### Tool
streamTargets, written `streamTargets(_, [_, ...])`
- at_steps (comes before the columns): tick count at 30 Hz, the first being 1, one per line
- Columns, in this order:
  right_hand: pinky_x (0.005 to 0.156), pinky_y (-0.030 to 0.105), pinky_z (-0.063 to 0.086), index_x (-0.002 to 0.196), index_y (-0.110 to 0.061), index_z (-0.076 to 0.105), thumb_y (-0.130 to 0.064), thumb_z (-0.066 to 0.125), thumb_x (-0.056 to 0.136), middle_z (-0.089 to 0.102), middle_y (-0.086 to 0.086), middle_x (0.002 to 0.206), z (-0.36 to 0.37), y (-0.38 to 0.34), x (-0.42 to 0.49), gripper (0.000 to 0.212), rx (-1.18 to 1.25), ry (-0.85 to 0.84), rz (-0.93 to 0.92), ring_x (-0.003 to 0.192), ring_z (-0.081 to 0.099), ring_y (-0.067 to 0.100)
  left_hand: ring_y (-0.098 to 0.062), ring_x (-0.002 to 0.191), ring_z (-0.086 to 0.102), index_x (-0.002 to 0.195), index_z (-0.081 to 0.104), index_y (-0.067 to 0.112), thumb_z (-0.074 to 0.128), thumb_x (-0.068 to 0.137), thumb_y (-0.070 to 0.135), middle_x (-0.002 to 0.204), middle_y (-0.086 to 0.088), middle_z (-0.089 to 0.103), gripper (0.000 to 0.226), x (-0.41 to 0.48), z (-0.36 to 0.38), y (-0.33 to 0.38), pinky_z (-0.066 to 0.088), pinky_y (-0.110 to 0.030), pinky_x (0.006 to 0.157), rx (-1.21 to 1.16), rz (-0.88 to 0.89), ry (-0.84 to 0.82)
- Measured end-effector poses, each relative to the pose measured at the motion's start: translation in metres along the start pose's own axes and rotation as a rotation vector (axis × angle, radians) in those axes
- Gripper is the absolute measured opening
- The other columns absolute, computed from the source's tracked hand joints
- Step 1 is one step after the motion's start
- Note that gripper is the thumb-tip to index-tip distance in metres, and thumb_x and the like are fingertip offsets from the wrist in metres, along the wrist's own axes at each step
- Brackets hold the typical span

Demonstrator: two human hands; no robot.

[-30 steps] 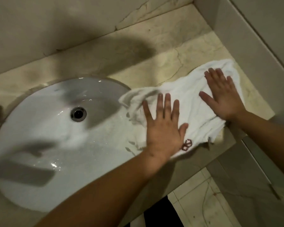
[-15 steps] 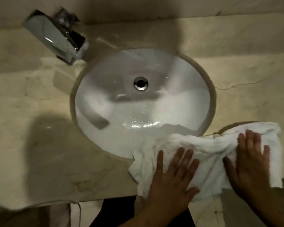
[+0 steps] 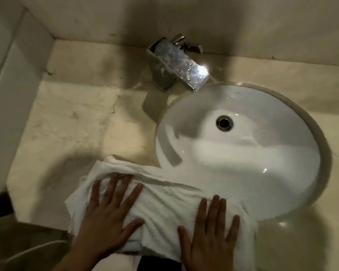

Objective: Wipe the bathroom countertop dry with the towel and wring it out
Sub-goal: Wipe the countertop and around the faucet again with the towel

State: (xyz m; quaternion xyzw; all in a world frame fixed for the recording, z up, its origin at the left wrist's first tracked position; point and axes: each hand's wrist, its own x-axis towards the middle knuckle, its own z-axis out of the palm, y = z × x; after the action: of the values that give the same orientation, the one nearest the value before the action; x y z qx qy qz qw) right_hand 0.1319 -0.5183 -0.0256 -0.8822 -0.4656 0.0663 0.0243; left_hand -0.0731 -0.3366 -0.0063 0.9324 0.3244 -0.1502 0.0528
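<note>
Crumpled white cloth towel (image 3: 164, 204) along the front edge of the beige marble countertop (image 3: 76, 124), its right end lapping over the near rim of the white oval ceramic basin (image 3: 252, 159). Left hand (image 3: 108, 218) and right hand (image 3: 209, 237) lie flat on the towel, fingers spread, pressing it down; nothing is pinched.

Dim, warm indoor light; the whole view is soft with motion blur.
Glare flares on the faucet (image 3: 179, 63) spout at 12 o'clock, and small glints dot the sink basin (image 3: 243, 153) at 4 o'clock. Broad shadows darken the wall (image 3: 164, 16) at 12 o'clock and the bench (image 3: 76, 124) at 8 o'clock. Straight lines bend near the edges.
</note>
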Motion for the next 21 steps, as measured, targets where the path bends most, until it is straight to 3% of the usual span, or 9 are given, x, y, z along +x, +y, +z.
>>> streamTargets(4, [0.115, 0.071, 0.027, 0.152, -0.002, 0.043, -0.058, 0.043, 0.094, 0.030, 0.023, 0.164, 0.001, -0.063, 0.032, 0.080, 0.090, -0.032, -0.055, 0.152, 0.032, 0.038, -0.033, 0.161, 0.011, 0.165, 0.022, 0.028, 0.030, 0.098, 0.070, 0.173, -0.008, 0.018, 0.080, 0.012, -0.002, -0.057, 0.006, -0.063, 0.126, -0.049, -0.098, 0.056])
streamTargets(9, [0.118, 0.070, 0.021, 0.160, -0.005, 0.029, -0.057, 0.042, 0.101, 0.017, 0.020, 0.170, -0.006, -0.121, 0.097, 0.080, 0.185, -0.053, -0.117, 0.157, 0.017, 0.037, -0.027, 0.162, 0.005, 0.165, 0.015, 0.034, 0.018, 0.100, 0.072, 0.175, -0.001, 0.014, 0.075, 0.062, -0.015, -0.128, 0.006, -0.062, 0.126, -0.090, -0.169, 0.102])
streamTargets(13, [0.122, 0.067, 0.010, 0.165, -0.011, 0.013, -0.058, 0.031, 0.105, 0.001, 0.013, 0.173, -0.010, -0.163, 0.175, 0.078, 0.236, -0.036, -0.107, 0.160, -0.003, 0.029, -0.010, 0.159, -0.018, 0.163, 0.002, 0.047, 0.010, 0.096, 0.079, 0.173, 0.016, -0.009, 0.075, 0.118, -0.033, -0.182, -0.017, -0.046, 0.125, -0.197, -0.284, 0.132])
streamTargets(16, [0.124, 0.062, -0.003, 0.165, -0.014, 0.006, -0.061, 0.023, 0.106, -0.006, 0.008, 0.173, -0.012, -0.173, 0.216, 0.078, 0.234, -0.038, -0.131, 0.159, -0.014, 0.023, -0.006, 0.157, -0.021, 0.163, 0.005, 0.047, 0.013, 0.091, 0.084, 0.172, 0.019, -0.009, 0.081, 0.155, -0.048, -0.206, -0.016, -0.048, 0.125, -0.244, -0.290, 0.146])
streamTargets(21, [0.123, 0.061, -0.009, 0.165, -0.016, 0.001, -0.071, 0.016, 0.102, -0.007, 0.007, 0.173, -0.025, -0.168, 0.242, 0.085, 0.224, -0.086, -0.191, 0.158, -0.020, 0.022, -0.008, 0.159, -0.015, 0.162, 0.004, 0.050, 0.018, 0.089, 0.086, 0.173, 0.017, -0.001, 0.083, 0.185, -0.060, -0.226, -0.017, -0.048, 0.125, -0.275, -0.220, 0.159])
